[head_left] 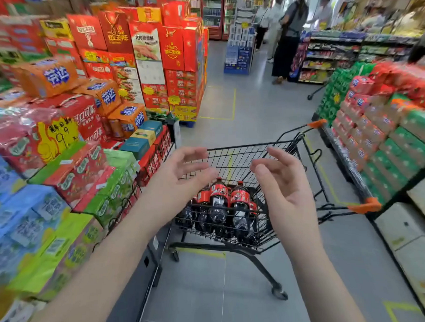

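A black wire shopping cart (253,150) with orange handle ends stands in the aisle ahead of me, turned sideways. Several dark cola bottles (238,205) with red labels stand upright in its basket. My left hand (179,181) and my right hand (281,185) hover above the basket, palms facing each other, fingers relaxed and slightly bent. Neither hand holds or touches anything. The cart's handle (347,176) runs along the right side, out of my hands' reach.
Stacked drink packs and cartons (68,154) fill a display close on my left. Shelves of shrink-wrapped cans (383,134) line the right. Red gift boxes (148,51) tower at the back left. Several people (287,40) stand by shelves far ahead. Grey floor (225,295) lies between.
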Available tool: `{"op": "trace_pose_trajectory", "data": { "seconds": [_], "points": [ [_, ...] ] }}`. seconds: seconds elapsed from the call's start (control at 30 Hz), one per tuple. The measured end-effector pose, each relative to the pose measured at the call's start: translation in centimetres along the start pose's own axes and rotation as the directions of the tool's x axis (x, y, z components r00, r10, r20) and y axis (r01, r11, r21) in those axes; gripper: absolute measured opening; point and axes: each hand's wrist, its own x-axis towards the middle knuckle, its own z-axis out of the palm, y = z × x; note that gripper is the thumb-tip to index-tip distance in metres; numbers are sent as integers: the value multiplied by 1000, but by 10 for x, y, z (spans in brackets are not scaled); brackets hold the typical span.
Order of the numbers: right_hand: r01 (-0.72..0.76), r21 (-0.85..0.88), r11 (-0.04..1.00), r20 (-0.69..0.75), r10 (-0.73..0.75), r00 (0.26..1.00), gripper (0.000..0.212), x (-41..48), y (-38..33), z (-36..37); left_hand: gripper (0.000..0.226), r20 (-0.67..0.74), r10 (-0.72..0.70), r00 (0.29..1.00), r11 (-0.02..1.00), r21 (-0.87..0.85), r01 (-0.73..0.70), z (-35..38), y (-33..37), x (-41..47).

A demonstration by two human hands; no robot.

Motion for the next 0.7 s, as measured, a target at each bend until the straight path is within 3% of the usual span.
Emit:
{"op": "trace_pose_trajectory", "data": {
  "seconds": [0.2, 0.7],
  "points": [
    [-41, -8, 999, 67, 41, 997, 37, 74, 27, 3, 57, -22, -2, 1000, 1000, -23, 1, 3, -16, 65],
    [-137, -140, 981, 37, 143, 989, 38, 215, 108, 52, 50, 39, -68, 997, 992, -108, 72, -17, -96, 238]
  ]
}}
